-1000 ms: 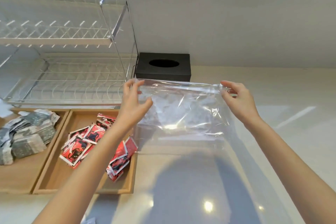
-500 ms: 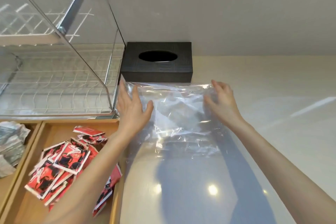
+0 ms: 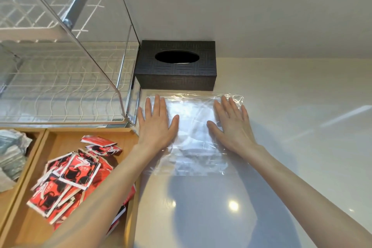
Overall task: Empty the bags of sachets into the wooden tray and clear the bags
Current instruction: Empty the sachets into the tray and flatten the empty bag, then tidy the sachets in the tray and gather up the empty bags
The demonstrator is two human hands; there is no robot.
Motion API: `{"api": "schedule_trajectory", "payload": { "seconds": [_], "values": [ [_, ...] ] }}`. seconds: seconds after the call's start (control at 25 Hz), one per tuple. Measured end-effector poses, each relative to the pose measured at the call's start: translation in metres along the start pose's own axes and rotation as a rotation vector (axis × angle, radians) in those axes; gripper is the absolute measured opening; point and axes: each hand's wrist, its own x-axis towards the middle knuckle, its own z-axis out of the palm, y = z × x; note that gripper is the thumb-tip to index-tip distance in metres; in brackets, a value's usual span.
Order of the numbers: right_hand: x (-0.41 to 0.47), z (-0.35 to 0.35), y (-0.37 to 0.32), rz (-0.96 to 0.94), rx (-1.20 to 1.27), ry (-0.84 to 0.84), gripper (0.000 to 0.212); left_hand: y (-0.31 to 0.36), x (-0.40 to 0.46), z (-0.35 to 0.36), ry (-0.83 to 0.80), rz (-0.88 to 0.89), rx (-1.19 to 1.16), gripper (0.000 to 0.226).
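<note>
An empty clear plastic bag (image 3: 192, 141) lies flat on the white counter in front of the tissue box. My left hand (image 3: 156, 122) presses flat on the bag's left side, fingers spread. My right hand (image 3: 231, 125) presses flat on its right side, fingers spread too. Left of the bag, the wooden tray (image 3: 128, 197) holds a pile of red sachets (image 3: 68, 175) in its right compartment and grey-green sachets (image 3: 10, 153) in the compartment at the far left. My left forearm crosses over the tray's right rim.
A black tissue box (image 3: 176, 65) stands against the wall just behind the bag. A metal and white-wire dish rack (image 3: 66, 78) fills the left, behind the tray. White glossy counter (image 3: 302, 137) stretches to the right.
The bag went from being held up by its top corners to lying flat on the counter. Both hands let go of the corners and now press on it, palms down.
</note>
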Motion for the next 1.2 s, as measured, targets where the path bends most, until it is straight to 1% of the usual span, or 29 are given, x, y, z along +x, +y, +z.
{"api": "schedule_trajectory", "payload": {
  "seconds": [0.2,0.32,0.44,0.52,0.72,0.8,0.96,1.04,1.08,1.2],
  "values": [
    [-0.020,-0.024,-0.023,-0.046,0.029,0.067,0.059,-0.002,-0.022,-0.020,0.067,0.034,-0.055,0.064],
    [-0.046,-0.033,-0.048,-0.065,0.079,0.129,0.059,-0.008,-0.055,-0.037,0.146,0.085,-0.079,0.068],
    [-0.080,-0.033,-0.076,-0.086,0.132,0.137,0.059,-0.023,-0.097,-0.049,0.207,0.118,-0.115,0.073],
    [-0.105,-0.028,-0.096,-0.114,0.160,0.145,0.060,-0.039,-0.127,-0.053,0.219,0.132,-0.118,0.078],
    [-0.161,-0.006,-0.142,-0.175,0.232,0.136,0.060,-0.084,-0.195,-0.051,0.249,0.088,-0.149,0.073],
    [-0.181,0.008,-0.156,-0.187,0.303,0.144,0.058,-0.099,-0.217,-0.047,0.277,0.084,-0.173,0.069],
    [-0.222,0.047,-0.192,-0.213,0.456,0.195,0.044,-0.135,-0.261,-0.030,0.342,0.060,-0.346,0.053],
    [-0.238,0.070,-0.212,-0.232,0.515,0.174,0.043,-0.150,-0.283,-0.018,0.327,0.021,-0.408,0.050],
    [-0.243,0.080,-0.222,-0.226,0.539,0.137,0.043,-0.158,-0.293,-0.012,0.302,-0.008,-0.411,0.051],
    [-0.249,0.103,-0.243,-0.238,0.504,0.021,0.053,-0.176,-0.312,0.010,0.192,-0.090,-0.350,0.058]
  ]
}}
